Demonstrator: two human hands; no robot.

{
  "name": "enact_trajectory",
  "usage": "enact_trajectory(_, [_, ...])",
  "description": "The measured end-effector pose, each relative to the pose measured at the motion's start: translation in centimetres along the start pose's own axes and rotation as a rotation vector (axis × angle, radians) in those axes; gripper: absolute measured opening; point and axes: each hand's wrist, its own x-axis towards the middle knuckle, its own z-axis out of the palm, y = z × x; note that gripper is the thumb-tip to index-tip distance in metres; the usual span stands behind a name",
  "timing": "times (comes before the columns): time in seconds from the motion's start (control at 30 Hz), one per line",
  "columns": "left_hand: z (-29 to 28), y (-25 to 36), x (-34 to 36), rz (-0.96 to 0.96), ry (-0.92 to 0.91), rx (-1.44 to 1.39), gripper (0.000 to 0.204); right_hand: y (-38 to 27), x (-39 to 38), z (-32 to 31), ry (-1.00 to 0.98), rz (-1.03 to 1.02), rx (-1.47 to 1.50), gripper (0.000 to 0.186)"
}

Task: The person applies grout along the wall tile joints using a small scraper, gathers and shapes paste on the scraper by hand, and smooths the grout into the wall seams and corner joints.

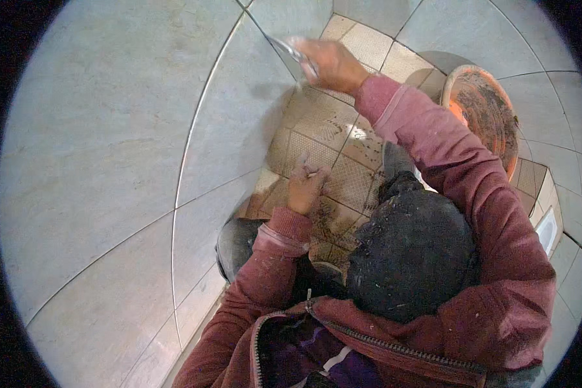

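My right hand is raised at the far side, closed around a slim grey metal bladed tool. The tool's tip meets the dark joint between large pale blue-grey wall tiles. Motion smears the hand a little, so the tool's exact kind is unclear. Lower down, above the floor between my knees, my left hand has its fingers curled in together. Whitish residue coats its fingertips, and whatever it pinches is too small to make out. It is apart from the wall.
An orange round tub, its inside smeared with dark dried material, stands to the right of my right forearm. Below lie brown textured floor tiles with wet, dirty patches. My dark-clad knee takes up the middle. Tiled wall also encloses the right side.
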Motion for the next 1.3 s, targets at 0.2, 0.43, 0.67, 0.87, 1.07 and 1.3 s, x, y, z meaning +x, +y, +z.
enact_trajectory(0.2, [-0.5, -1.5, 1.6, 0.088, -0.017, 0.149, 0.067, 0.4, -4.0, 0.0, -0.305, 0.323, -0.005, 0.043])
enact_trajectory(0.43, [-0.8, -2.2, 2.6, 0.049, -0.045, 0.15, 0.068, -1.3, 1.6, -3.0, 0.067, 0.028, -0.08, 0.032])
enact_trajectory(0.67, [-0.8, -1.7, 2.5, 0.101, -0.043, 0.257, 0.066, -1.3, 2.1, -2.3, 0.081, -0.024, -0.142, 0.033])
enact_trajectory(0.87, [-0.7, -1.7, 2.6, 0.085, -0.017, 0.295, 0.063, -0.6, -2.0, -0.8, -0.422, 0.268, -0.268, 0.037])
enact_trajectory(1.07, [-0.9, -2.1, 2.7, 0.043, -0.039, 0.212, 0.064, -0.6, 0.2, -2.1, 0.118, -0.011, -0.061, 0.029])
enact_trajectory(1.3, [-0.9, -1.6, 2.7, 0.08, -0.011, 0.17, 0.062, -2.3, 2.2, -2.9, 0.114, 0.059, -0.058, 0.034])
